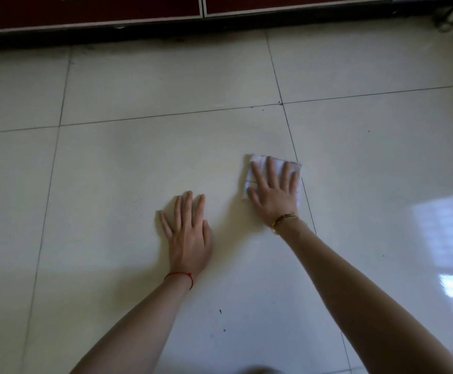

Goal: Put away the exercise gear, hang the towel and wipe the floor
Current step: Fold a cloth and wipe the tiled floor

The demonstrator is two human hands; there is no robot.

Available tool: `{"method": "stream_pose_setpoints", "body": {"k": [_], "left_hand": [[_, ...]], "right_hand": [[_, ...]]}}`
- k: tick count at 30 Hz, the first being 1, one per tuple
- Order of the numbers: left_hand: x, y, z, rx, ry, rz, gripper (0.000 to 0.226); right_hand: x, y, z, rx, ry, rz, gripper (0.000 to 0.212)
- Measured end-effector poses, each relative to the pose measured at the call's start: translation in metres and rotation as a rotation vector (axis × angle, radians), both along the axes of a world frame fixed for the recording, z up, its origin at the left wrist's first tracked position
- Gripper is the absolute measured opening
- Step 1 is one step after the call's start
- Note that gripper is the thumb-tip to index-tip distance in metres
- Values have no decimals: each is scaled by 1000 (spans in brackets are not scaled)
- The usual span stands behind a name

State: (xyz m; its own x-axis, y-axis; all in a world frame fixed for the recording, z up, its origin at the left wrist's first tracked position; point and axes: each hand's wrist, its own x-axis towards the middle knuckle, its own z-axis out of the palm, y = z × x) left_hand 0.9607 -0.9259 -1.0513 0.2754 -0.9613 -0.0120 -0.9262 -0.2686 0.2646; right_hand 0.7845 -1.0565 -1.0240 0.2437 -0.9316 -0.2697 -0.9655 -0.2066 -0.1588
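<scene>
There, a folded white cloth point(274, 176) was pressed flat by the right hand point(272, 194) at two o'clock from the left hand point(189, 238), itself spread on the glossy cream tiled floor point(139, 157).

right hand point(274, 195) flat on cloth point(257, 161) — left hand point(189, 238) flat on floor point(139, 171)

Dim, soft; window glare point(446, 238) right.

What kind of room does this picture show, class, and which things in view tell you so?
Probably a room in a home, perhaps a kitchen. Glossy pale floor tiles with dark joints, dark red cabinet fronts along the far edge, and the right hand pressing a white cloth flat while the left hand rests on the floor.
</scene>
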Motion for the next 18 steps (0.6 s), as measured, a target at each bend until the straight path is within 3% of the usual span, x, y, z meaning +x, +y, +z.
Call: {"method": "stream_pose_setpoints", "body": {"k": [3,8,18], "left_hand": [[0,0,0,-25,-1,1,57],[0,-13,6,-66,-17,7,45],[-64,-53,11,-42,48,-219,56]], "right_hand": [[30,30,-2,-42,-44,137,66],[14,74,-5,-121,-76,141,61],[-94,85,-3,-70,-4,-302,63]]}}
